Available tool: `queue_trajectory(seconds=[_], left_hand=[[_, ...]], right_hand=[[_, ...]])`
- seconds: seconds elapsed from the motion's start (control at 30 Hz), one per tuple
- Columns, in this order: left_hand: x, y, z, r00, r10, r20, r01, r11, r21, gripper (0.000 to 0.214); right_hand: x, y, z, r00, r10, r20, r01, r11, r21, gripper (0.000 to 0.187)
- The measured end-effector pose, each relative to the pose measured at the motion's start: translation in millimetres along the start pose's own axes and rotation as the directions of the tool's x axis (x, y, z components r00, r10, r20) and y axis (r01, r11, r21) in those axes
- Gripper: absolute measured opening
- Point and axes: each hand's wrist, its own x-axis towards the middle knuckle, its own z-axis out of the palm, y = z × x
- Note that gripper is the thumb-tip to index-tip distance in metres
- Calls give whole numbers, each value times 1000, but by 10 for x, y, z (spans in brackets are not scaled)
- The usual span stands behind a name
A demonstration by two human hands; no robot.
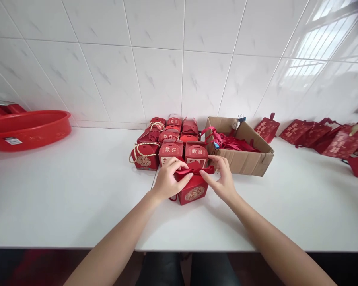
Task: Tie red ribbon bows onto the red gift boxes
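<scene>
A small red gift box (192, 194) with a gold round emblem stands in front of me on the white table. Across its top runs a red ribbon (208, 170) tied in a bow. My left hand (170, 178) pinches the ribbon's left side between thumb and fingers. On the other side, my right hand (222, 180) has its thumb on the ribbon near the knot, with the fingers curved behind the right loop. A dark red cord handle (173, 197) shows at the box's lower left. Part of the bow is hidden by my fingers.
Several red gift boxes (171, 149) stand in rows just behind. To their right is an open cardboard box (244, 161) holding red ribbons. Red bags (316, 133) lie far right, and a red plastic basin (30, 129) sits far left. A tiled wall bounds the back.
</scene>
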Motion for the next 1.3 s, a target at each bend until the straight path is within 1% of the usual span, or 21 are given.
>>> queue_trajectory(seconds=[0.07, 0.13, 0.23, 0.3, 0.4, 0.47, 0.57, 0.63, 0.7, 0.77, 0.83, 0.9, 0.97, 1.03, 1.1, 1.17, 1.23, 1.3], left_hand=[[3, 6, 5, 999, 2, -46, 1, 998, 65, 19], [8, 18, 11, 998, 0, -63, 10, 989, 150, 25], [15, 41, 18, 1000, -10, 7, 8, 979, 205, 25], [18, 57, 17, 999, -13, 47, 4, 980, 198, 24], [23, 75, 12, 997, -40, 60, 29, 986, 164, 17], [29, 80, 7, 996, -59, 64, 49, 988, 144, 12], [39, 78, 2, 991, -90, 100, 77, 990, 122, 9], [42, 74, 0, 986, -114, 121, 100, 988, 114, 7], [43, 71, -2, 985, -127, 118, 114, 987, 109, 6], [43, 69, -4, 985, -130, 116, 119, 988, 95, 5], [45, 67, -5, 983, -130, 126, 121, 990, 78, 5], [48, 63, -6, 982, -134, 130, 126, 989, 72, 5], [50, 56, -5, 985, -129, 119, 122, 991, 63, 5], [50, 45, -6, 987, -108, 119, 107, 994, 11, 6], [56, 35, -15, 985, -91, 143, 105, 991, -88, 9], [74, 30, -46, 984, -104, 145, 128, 977, -169, 10], [104, 29, -109, 983, -157, 92, 173, 964, -203, 11], [136, 27, -210, 972, -234, 16, 231, 941, -248, 13]], right_hand=[[9, -6, -19, 997, -73, 30, 75, 995, -60, 30], [11, -14, -23, 994, -101, 53, 104, 992, -72, 15], [2, -19, -3, 990, -132, 46, 134, 990, -43, 10], [-9, -25, 12, 987, -152, 53, 153, 988, -16, 9], [-20, -48, 14, 983, -167, 78, 164, 985, 47, 8], [-20, -68, -1, 984, -141, 104, 128, 984, 122, 8], [3, -83, -40, 989, -37, 143, 0, 968, 250, 11], [38, -66, -75, 989, 32, 141, -79, 937, 339, 14], [90, -25, -125, 989, 102, 107, -140, 881, 452, 16], [160, 32, -205, 984, 176, 24, -158, 806, 570, 17], [245, 90, -323, 965, 249, -81, -128, 719, 683, 17], [332, 137, -465, 936, 314, -157, -71, 608, 791, 18], [405, 165, -594, 904, 377, -200, -14, 494, 869, 19], [449, 173, -672, 869, 444, -218, 9, 425, 905, 19], [462, 162, -688, 845, 500, -191, -14, 378, 926, 17], [450, 138, -664, 845, 521, -121, -57, 311, 949, 14], [429, 112, -633, 859, 511, -20, -110, 223, 968, 13], [411, 98, -620, 872, 482, 89, -172, 132, 976, 11]])
